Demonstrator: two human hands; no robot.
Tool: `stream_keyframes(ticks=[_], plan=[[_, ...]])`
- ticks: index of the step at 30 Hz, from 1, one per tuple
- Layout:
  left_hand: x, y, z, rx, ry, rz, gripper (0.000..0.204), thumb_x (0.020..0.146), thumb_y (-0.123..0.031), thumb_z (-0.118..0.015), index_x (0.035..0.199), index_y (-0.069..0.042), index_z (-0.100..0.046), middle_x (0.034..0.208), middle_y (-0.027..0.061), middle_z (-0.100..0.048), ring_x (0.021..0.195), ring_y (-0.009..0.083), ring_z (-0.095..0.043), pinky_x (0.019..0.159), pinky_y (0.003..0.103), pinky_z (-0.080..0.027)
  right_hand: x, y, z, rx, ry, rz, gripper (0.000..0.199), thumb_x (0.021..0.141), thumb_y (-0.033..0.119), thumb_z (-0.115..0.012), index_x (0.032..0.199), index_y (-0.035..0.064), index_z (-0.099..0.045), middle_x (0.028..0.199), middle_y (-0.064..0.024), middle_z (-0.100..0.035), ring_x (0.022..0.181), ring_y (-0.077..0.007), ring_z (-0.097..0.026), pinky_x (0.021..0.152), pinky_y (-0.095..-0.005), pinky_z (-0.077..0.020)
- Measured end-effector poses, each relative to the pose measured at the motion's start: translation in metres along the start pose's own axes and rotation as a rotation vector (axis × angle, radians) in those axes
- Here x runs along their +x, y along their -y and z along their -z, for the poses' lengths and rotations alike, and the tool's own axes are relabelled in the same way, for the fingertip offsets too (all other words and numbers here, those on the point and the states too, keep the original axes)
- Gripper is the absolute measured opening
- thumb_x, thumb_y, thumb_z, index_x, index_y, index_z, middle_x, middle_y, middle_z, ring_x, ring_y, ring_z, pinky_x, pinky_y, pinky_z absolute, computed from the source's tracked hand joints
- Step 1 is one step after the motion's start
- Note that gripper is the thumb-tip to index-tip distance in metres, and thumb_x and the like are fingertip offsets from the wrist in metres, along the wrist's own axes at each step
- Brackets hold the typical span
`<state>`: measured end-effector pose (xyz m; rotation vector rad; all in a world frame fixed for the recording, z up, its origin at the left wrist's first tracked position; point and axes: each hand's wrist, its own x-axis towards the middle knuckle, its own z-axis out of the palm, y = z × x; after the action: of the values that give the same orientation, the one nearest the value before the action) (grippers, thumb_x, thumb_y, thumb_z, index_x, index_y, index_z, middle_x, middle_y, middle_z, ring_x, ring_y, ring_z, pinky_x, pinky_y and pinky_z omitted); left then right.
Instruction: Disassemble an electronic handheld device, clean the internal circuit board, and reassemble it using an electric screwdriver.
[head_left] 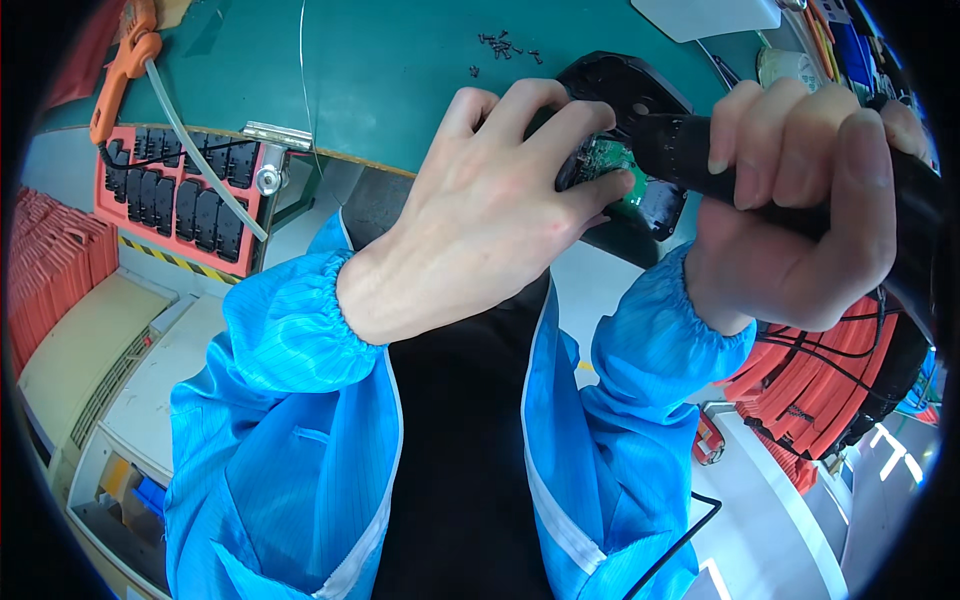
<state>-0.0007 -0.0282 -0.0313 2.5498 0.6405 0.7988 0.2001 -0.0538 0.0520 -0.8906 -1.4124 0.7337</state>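
A black electric screwdriver (682, 152) is gripped in my right hand (810, 205), its fingers wrapped around the barrel. The tool's narrow end points left, over a green circuit board (630, 208) in a black plastic housing (620, 82). My left hand (480, 215) holds the housing from the left, with the thumb at the board and the fingers bent over the far side. That hand covers part of the board. The screwdriver's tip and its contact with the board cannot be made out. Several small dark screws (503, 44) lie loose just beyond the housing.
The green work mat (390, 75) covers the bench. At the left are an orange-handled tool (128, 70) with a pale tube and a red tray (180, 200) of black parts. Stacked red trays (820, 385) with black cables stand at the right. Hand tools crowd the far right corner.
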Motion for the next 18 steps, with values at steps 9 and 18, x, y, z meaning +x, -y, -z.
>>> stream_keyframes(ticks=[9, 18], plan=[[0.002, 0.0, 0.001, 0.004, -0.011, -0.005, 0.034, 0.079, -0.021, -0.085, 0.113, -0.02, -0.085, 0.131, 0.0076, -0.067, 0.121, 0.0305, -0.059, 0.088, 0.041, -0.044, 0.0, -0.001, -0.003, 0.121, -0.057, 0.06, 0.019, 0.102, 0.023, -0.049, 0.111, 0.0108, -0.06, 0.073, -0.0011, -0.043, 0.057, -0.0142, -0.041, 0.059, -0.0354, -0.0388], [-0.002, -0.001, 0.001, -0.03, -0.011, 0.012, 0.036, 0.076, -0.017, -0.08, 0.112, -0.018, -0.084, 0.135, 0.0069, -0.065, 0.123, 0.0315, -0.057, 0.09, 0.041, -0.044, 0.015, 0.015, -0.008, 0.262, -0.139, 0.143, 0.02, 0.099, 0.029, -0.053, 0.086, 0.0133, -0.055, 0.074, -0.0014, -0.044, 0.059, -0.0168, -0.043, 0.062, -0.0372, -0.0383]])
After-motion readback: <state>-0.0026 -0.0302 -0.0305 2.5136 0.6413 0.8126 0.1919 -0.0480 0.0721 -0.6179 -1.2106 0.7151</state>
